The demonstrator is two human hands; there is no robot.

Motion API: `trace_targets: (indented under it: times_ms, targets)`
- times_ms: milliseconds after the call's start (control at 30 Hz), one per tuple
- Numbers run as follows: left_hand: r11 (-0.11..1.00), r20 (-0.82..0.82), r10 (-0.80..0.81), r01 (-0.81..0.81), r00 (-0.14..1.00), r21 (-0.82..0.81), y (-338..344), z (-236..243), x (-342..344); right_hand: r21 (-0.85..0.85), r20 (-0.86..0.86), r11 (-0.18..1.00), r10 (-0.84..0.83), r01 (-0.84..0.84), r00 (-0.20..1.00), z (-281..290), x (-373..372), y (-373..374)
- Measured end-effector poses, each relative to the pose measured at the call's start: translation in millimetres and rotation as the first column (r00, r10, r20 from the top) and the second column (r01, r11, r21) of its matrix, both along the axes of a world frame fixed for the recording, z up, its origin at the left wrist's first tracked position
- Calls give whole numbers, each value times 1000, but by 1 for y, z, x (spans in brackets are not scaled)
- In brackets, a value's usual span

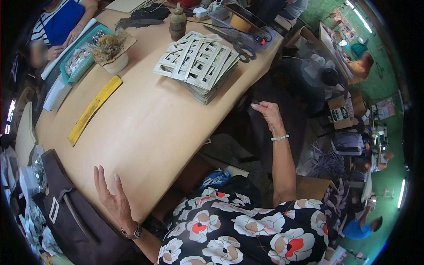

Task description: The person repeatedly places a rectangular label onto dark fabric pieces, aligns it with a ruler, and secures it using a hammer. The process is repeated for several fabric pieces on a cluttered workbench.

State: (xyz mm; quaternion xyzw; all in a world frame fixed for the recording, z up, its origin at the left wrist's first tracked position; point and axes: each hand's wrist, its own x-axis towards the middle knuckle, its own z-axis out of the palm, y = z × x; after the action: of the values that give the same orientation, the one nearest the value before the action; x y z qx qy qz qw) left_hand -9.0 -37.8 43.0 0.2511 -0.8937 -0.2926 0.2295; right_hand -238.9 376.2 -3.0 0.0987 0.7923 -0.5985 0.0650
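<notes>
My left hand (112,194) is raised over the near left edge of the tan table (132,132), fingers spread and nothing in them. Beside it, a dark brown sheet (88,212) carries a hammer-like tool (77,216) and a small white rectangular frame (54,209). Off the table's right side, my right hand (270,115) pinches the edge of another dark brown sheet (282,99), which hangs down behind the hand. A stack of off-white cards with rectangular cutouts (198,62) sits farther up the table. To its left lies a yellow curved strip (95,110).
Along the far side are a white pot of brown matter (117,65), a teal basket (81,59), a brown bottle (177,26), large scissors (245,52) and a clear bin (221,20). A person's arm (81,26) rests at the far left; other people work at right. Scraps (324,159) pile there.
</notes>
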Motion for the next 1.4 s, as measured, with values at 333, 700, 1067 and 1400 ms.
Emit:
trace_targets:
  times_ms: [333, 700, 1067, 1400]
  targets:
    - [1000, 42, -8, 8, 999, 12, 9, 2, 1, 86, -46, 996, 42, -38, 998, -12, -15, -1]
    - [981, 7, -183, 182, 983, 63, 54, 13, -41, -78, -48, 995, 62, -65, 997, -32, -24, 2]
    - [660, -59, -751, 751, 658, -19, 168, 21, -110, -183, -62, 973, -155, 141, 986, -39, -35, 3]
    - [660, -53, -747, 749, 662, 57, 169, 4, -106, -354, 29, 907, -233, 228, 972, -99, -51, 7]
